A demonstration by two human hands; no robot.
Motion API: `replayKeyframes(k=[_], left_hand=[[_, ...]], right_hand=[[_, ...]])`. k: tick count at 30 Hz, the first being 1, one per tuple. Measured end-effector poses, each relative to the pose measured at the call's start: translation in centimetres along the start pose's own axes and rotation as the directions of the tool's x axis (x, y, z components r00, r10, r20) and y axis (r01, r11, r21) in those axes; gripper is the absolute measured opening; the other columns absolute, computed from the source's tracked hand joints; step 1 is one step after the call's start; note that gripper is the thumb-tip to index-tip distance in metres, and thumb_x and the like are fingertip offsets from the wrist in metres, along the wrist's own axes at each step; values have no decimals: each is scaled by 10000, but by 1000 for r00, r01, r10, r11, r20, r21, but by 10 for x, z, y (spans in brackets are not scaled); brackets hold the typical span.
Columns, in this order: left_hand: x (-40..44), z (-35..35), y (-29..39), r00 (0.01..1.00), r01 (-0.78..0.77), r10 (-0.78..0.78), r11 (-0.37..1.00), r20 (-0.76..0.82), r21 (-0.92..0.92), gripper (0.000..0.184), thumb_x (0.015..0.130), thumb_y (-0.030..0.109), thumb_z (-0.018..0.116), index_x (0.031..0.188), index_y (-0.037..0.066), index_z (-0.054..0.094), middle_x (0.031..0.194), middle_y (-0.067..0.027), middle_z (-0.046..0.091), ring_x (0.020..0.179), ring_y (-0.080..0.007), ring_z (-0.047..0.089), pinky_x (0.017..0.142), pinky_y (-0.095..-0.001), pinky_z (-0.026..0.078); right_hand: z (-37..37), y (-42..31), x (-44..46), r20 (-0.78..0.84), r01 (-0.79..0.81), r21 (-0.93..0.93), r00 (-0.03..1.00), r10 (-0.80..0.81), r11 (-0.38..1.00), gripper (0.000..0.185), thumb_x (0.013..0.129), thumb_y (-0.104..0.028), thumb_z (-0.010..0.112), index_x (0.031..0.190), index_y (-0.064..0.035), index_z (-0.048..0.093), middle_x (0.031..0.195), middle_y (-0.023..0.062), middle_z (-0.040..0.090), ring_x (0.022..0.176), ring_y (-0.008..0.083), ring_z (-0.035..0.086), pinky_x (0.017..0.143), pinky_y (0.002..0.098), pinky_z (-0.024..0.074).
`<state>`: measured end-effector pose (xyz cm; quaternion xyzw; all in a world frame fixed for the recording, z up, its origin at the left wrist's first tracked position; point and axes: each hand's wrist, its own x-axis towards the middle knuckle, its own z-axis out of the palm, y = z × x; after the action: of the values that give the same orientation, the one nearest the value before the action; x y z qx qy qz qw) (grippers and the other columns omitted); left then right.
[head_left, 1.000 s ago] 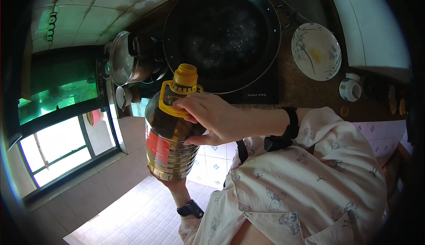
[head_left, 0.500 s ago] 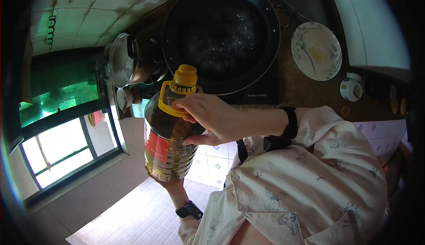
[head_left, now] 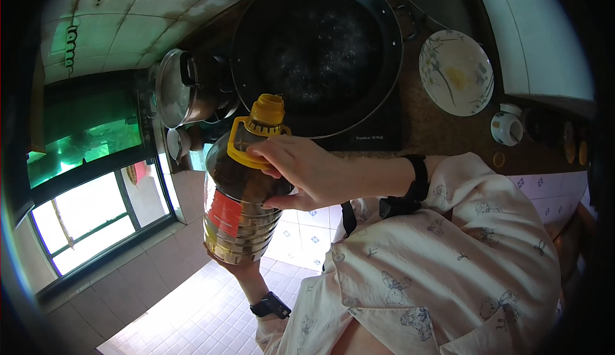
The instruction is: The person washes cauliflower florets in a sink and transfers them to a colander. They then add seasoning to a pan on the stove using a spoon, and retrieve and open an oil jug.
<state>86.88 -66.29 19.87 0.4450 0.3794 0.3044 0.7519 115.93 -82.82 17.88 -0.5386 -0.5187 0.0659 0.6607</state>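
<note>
A large clear bottle of cooking oil [head_left: 246, 207], with a red label and a yellow cap, is held upright in front of the stove. My right hand [head_left: 304, 169] is closed round its yellow handle [head_left: 251, 161], fingers hooked through it and thumb against the bottle's side. Under the base, my left hand [head_left: 238, 268] bears the bottle from below; most of its fingers are hidden behind it. Just beyond the bottle's neck sits a wide black wok [head_left: 320, 47] with small shiny specks on its inner surface.
A flowered plate [head_left: 456, 73] lies right of the wok, near a small white jar [head_left: 507, 129] and a small yellowish ring-shaped piece [head_left: 499, 159]. Left of the wok stands a lidded pot [head_left: 176, 89]. An open window [head_left: 96, 220] is at the left.
The bottle and both hands have shifted very slightly left in view, the bottle's base a little more than its neck. The grip of both hands is unchanged.
</note>
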Motion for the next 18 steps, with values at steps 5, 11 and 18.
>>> replayKeyframes(k=[5, 11, 18], left_hand=[[1, -1, 0, 996, -81, 79, 993, 33, 82, 560, 982, 523, 249, 1458, 240, 163, 1512, -97, 210, 1359, -340, 306, 1007, -600, 407], [2, 5, 0, 996, -53, 65, 981, -58, 187, 683, 932, 639, 253, 1460, 206, 243, 1486, -111, 307, 1327, -355, 363, 1014, -590, 392], [6, 12, -4, 998, 50, -50, 999, -24, 8, 730, 894, 668, 329, 1452, 202, 266, 1470, -123, 327, 1338, -366, 331, 1027, -619, 349]], right_hand=[[-1, 0, 1, 5, -2, -6, 1000, 3, 1000, 802, 669, -229, 841, 1260, 47, 374, 957, 104, 528, 772, 190, 588, 717, 329, 469], [0, 1, 1, 7, -31, -7, 999, 31, 999, 796, 669, -227, 841, 1255, 46, 376, 959, 111, 530, 773, 195, 593, 716, 329, 474], [1, 2, 2, 5, -16, -54, 1000, 16, 998, 801, 656, -210, 845, 1253, 39, 372, 991, 131, 539, 838, 251, 601, 737, 347, 483]])
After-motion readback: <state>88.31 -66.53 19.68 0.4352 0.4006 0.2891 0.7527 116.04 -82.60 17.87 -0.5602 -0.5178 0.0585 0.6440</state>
